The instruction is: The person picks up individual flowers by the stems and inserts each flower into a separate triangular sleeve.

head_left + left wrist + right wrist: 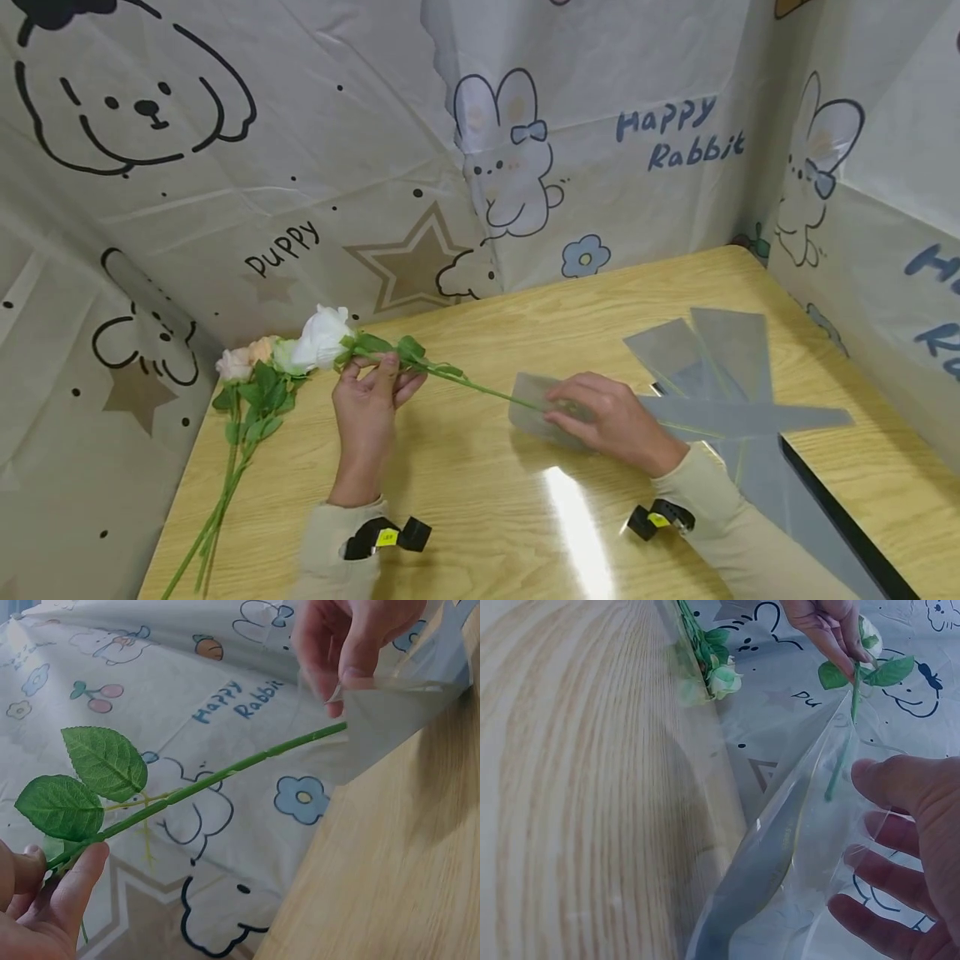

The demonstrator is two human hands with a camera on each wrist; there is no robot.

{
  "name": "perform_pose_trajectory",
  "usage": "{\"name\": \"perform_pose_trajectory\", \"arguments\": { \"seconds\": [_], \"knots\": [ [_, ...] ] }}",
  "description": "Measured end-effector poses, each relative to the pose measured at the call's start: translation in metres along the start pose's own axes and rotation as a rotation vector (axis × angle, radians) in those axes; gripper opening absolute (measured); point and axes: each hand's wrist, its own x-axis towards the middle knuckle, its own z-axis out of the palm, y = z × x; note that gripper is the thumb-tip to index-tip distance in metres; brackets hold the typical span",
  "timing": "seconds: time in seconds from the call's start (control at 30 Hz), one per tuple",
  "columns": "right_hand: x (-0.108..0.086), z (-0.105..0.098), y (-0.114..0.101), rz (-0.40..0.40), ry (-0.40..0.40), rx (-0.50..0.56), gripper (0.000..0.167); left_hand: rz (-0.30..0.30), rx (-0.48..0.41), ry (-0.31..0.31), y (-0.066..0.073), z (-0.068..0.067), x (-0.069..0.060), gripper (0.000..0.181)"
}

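Note:
A white artificial rose with a long green stem lies across my left hand. Thumb and fingers of that hand pinch the stem just below the bloom, by the leaves. My right hand holds a clear, cone-shaped plastic sleeve by its edge, thumb and fingers to either side. Inside the sleeve, the lower end of the stem shows through the film in the right wrist view.
More roses, pink, peach and pale green, lie at the table's left. Several flat translucent sleeves overlap on the right, partly over a dark-edged flat item. Printed fabric hangs behind the wooden table.

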Motion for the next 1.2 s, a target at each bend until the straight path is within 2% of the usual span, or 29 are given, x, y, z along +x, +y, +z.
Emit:
{"name": "perform_pose_trajectory", "arguments": {
  "seconds": [0.23, 0.53, 0.77, 1.07, 1.2],
  "knots": [
    [0.000, -0.001, -0.001, 0.016, -0.010, 0.007, 0.027, -0.017, 0.004, -0.026, -0.011, 0.017, -0.006, 0.014],
    [0.002, -0.002, 0.000, 0.008, -0.006, 0.010, 0.026, -0.034, -0.051, -0.049, -0.019, 0.032, -0.011, 0.007],
    [0.004, -0.003, 0.001, 0.002, 0.001, 0.005, 0.027, -0.037, -0.066, -0.074, -0.027, 0.041, -0.015, 0.005],
    [0.003, -0.004, 0.001, 0.013, 0.017, -0.004, 0.028, -0.101, -0.106, -0.096, -0.041, 0.050, -0.022, 0.011],
    [0.003, -0.005, 0.001, 0.010, 0.021, -0.010, 0.028, -0.116, -0.083, -0.098, -0.046, 0.051, -0.025, 0.011]
  ]
}}
